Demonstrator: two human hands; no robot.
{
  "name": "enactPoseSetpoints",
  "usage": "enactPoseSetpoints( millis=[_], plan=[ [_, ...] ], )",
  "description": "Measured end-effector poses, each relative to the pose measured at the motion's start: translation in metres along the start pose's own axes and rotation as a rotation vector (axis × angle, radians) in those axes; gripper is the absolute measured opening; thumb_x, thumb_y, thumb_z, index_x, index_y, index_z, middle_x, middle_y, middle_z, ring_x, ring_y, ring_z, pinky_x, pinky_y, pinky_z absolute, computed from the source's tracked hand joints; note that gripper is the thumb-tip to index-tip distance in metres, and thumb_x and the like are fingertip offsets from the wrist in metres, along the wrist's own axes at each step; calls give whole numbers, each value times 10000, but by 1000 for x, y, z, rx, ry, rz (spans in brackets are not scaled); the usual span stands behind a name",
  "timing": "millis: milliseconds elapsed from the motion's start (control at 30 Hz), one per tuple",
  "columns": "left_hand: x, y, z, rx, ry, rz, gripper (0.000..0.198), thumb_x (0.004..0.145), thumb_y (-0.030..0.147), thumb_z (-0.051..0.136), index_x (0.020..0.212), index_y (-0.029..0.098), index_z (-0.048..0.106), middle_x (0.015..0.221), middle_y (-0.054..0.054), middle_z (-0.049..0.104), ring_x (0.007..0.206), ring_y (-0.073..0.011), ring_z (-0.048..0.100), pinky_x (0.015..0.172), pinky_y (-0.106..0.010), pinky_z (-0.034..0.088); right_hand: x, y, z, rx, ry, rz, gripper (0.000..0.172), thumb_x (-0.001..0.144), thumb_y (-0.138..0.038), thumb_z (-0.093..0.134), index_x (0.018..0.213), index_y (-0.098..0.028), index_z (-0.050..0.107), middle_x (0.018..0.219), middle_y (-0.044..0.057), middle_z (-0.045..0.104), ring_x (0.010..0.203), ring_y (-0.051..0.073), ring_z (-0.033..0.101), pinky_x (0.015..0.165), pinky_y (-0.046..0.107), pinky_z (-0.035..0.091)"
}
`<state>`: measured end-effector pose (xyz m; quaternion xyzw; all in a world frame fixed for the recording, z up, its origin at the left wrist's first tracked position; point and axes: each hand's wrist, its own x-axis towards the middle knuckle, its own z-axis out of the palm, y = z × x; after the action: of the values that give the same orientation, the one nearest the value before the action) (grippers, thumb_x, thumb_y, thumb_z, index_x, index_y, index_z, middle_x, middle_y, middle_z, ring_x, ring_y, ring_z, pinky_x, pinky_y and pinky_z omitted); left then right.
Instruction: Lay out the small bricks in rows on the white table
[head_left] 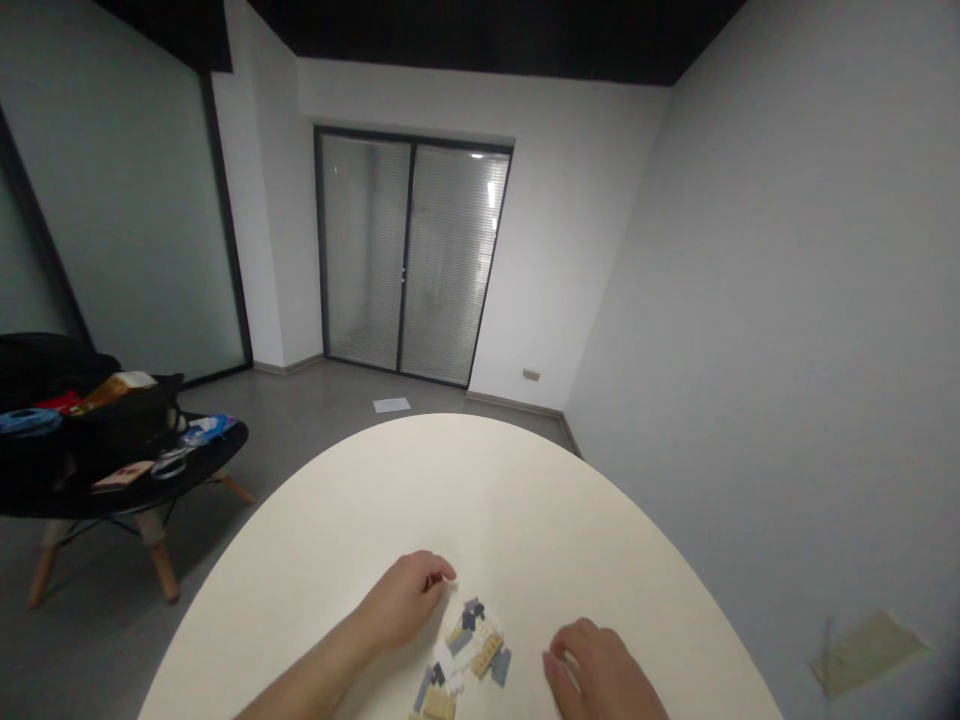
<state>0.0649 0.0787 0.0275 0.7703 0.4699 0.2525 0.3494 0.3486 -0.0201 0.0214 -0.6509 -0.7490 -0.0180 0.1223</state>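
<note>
Two hands are held apart, the left hand point(401, 600) and right hand point(592, 670) loosely curled, nothing visibly gripped, either side of loose plastic building bricks point(469, 655) on a cream tabletop point(450, 490).

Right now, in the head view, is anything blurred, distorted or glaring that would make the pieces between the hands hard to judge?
Head view: the small toy bricks look soft, their fine detail unreadable; the right hand looks slightly blurred; the wide lens stretches the white tabletop near the frame's edges; ceiling-light reflections glare on the glass door, well away from the bricks.
</note>
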Motion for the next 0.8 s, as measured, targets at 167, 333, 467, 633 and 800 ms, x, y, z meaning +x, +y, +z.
enactPoseSetpoints(
  millis=[167, 333, 467, 633, 800],
  plan=[
    [-6, 4, -5, 21, -117, 98, 305, 762, 149, 529, 940, 225, 764, 891, -11, 676, 796, -182, 605, 716, -257, 420, 40, -31, -18, 17, -100, 163, 249, 922, -267, 491, 864, -220, 729, 882, 101, 726, 864, 265, 688, 758, 369, 502],
    [-13, 15, -12, 83, -191, 187, 283, 751, 157, 586, 925, 282, 771, 858, 2, 612, 831, -180, 562, 729, -256, 398, 58, -50, -3, 32, 20, 155, 239, 915, -210, 487, 852, -215, 718, 900, 111, 696, 897, 274, 649, 737, 356, 476],
    [-16, 19, -13, 138, -179, 197, 186, 788, 200, 613, 873, 278, 759, 854, -8, 597, 881, -197, 551, 755, -277, 387, 52, -47, 2, 95, 88, 52, 215, 902, -163, 498, 856, -213, 702, 915, 92, 681, 901, 247, 623, 791, 346, 470],
    [-15, 18, -11, 150, -182, 184, 204, 790, 181, 604, 887, 278, 755, 863, -18, 605, 888, -200, 561, 759, -280, 393, 47, -34, -3, 250, 56, -16, 196, 892, -173, 513, 889, -216, 704, 948, 72, 687, 930, 233, 613, 845, 348, 463],
    [-13, 12, -6, 135, -145, 139, 230, 757, 178, 631, 948, 260, 731, 903, -10, 618, 885, -193, 567, 756, -269, 394, 49, -28, -3, 329, 36, -42, 201, 873, -174, 511, 897, -216, 706, 951, 68, 692, 943, 230, 610, 865, 348, 453]
  ],
)
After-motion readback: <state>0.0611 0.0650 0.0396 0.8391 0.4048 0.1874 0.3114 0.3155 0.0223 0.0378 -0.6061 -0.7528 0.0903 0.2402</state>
